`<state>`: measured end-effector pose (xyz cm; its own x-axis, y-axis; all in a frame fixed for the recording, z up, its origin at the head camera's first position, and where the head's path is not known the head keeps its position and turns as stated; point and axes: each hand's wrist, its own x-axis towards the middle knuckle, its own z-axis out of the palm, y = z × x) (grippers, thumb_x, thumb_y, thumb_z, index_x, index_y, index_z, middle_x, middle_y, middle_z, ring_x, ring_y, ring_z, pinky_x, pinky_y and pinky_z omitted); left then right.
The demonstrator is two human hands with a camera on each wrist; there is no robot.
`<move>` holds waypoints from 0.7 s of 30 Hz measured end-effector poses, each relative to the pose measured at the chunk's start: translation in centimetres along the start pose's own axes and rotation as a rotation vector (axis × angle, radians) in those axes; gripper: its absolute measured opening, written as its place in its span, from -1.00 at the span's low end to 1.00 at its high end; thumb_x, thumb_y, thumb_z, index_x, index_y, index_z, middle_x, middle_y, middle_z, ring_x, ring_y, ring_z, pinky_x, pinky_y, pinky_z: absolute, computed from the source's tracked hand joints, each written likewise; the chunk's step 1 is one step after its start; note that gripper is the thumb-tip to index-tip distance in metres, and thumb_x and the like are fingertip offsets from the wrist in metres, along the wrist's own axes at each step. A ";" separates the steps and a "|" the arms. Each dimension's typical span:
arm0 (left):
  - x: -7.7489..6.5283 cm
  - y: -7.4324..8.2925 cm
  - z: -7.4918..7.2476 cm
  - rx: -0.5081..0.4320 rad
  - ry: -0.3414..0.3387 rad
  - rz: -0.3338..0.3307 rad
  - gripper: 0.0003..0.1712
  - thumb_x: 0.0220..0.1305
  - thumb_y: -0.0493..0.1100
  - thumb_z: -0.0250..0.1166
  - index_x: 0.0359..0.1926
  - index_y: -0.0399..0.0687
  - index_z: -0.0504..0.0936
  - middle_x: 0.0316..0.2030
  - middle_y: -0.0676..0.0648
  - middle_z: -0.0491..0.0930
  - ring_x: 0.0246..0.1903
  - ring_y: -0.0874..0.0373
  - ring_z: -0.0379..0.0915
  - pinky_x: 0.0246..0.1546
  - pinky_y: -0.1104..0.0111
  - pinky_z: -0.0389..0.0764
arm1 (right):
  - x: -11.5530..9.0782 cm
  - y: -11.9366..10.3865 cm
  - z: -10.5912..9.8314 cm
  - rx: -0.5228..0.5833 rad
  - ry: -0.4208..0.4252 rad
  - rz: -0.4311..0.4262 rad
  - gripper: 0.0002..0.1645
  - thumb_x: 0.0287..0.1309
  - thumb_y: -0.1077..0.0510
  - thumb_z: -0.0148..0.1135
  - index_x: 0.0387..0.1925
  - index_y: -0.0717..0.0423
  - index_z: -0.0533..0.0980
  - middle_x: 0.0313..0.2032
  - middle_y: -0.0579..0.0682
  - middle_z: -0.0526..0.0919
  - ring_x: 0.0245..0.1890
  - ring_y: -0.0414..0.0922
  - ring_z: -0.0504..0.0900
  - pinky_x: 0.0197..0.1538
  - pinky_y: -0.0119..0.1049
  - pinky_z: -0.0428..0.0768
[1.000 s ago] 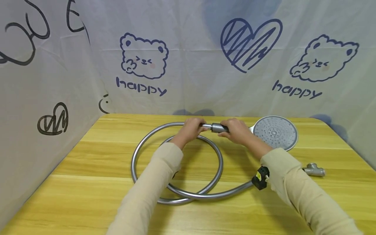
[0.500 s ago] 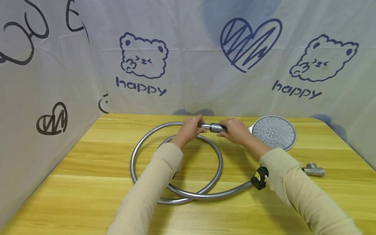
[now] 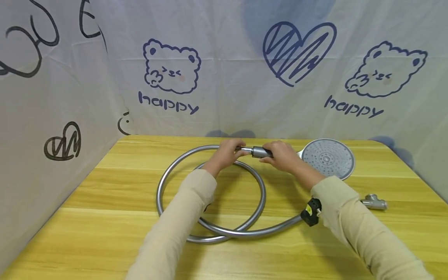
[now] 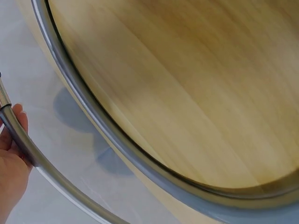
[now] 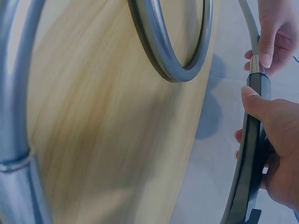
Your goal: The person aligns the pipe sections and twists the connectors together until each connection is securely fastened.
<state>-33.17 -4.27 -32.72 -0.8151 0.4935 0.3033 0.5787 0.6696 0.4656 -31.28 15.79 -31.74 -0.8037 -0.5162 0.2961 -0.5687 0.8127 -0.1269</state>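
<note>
A grey shower head (image 3: 328, 159) with a broad round spray face lies at the right in the head view, face up. My right hand (image 3: 283, 156) grips its handle (image 5: 247, 163), thumb along the near side. Just left of it, my left hand (image 3: 225, 155) pinches the shiny metal connector (image 5: 254, 65) of the shower hose (image 3: 210, 240). Connector and handle end meet in one line in the right wrist view. In the left wrist view, fingers of the left hand (image 4: 13, 163) wrap behind the hose near its end.
The hose lies in overlapping loops on the wooden table (image 3: 105, 225), and its other end runs under the right wrist. A metal T-shaped fitting (image 3: 375, 202) lies at the right, partly behind the sleeve. A white cloth (image 3: 224, 116) with drawings hangs behind the table.
The left hand's fingers shift slightly up and back down around the connector. The right hand, shower head and hose loops stay nearly where they were.
</note>
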 end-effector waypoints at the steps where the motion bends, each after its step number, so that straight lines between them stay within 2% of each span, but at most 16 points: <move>1: 0.0 -0.1 0.0 0.002 -0.005 0.017 -0.61 0.23 -0.13 0.21 -0.02 -0.33 0.56 -0.14 -0.23 0.63 -0.17 0.00 0.56 -0.12 0.28 0.57 | 0.0 0.0 0.0 -0.003 0.000 -0.003 -0.72 0.06 0.06 0.31 -0.48 0.18 0.45 -0.59 0.02 0.50 -0.58 -0.10 0.38 -0.50 -0.28 0.31; 3: 0.0 -0.2 0.0 0.009 -0.011 0.045 -0.65 0.24 -0.14 0.19 -0.07 -0.34 0.58 -0.17 -0.23 0.64 -0.20 0.00 0.57 -0.15 0.29 0.57 | -0.1 0.0 0.0 -0.007 -0.001 -0.005 -0.72 0.06 0.06 0.32 -0.47 0.18 0.46 -0.58 0.02 0.52 -0.58 -0.10 0.39 -0.49 -0.27 0.32; 6: 0.0 -0.3 0.0 0.007 -0.023 0.048 -0.67 0.25 -0.16 0.18 -0.09 -0.35 0.60 -0.18 -0.23 0.65 -0.19 0.00 0.59 -0.15 0.30 0.58 | -0.1 0.0 0.1 -0.010 -0.005 -0.006 -0.72 0.05 0.06 0.32 -0.46 0.19 0.47 -0.57 0.02 0.52 -0.58 -0.11 0.38 -0.49 -0.29 0.31; 21: 0.0 0.3 0.2 0.014 0.010 -0.092 -0.71 0.19 -0.15 0.25 -0.14 -0.27 0.58 -0.19 -0.17 0.64 -0.20 0.03 0.56 -0.14 0.29 0.56 | 0.1 -0.3 0.0 -0.015 -0.016 0.018 -0.71 0.08 0.05 0.30 -0.50 0.16 0.43 -0.59 0.00 0.49 -0.58 -0.12 0.37 -0.50 -0.31 0.29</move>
<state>-33.03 -3.94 -32.71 -0.8649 0.4244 0.2679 0.5018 0.7193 0.4804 -31.15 15.51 -31.68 -0.8166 -0.5055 0.2787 -0.5515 0.8258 -0.1180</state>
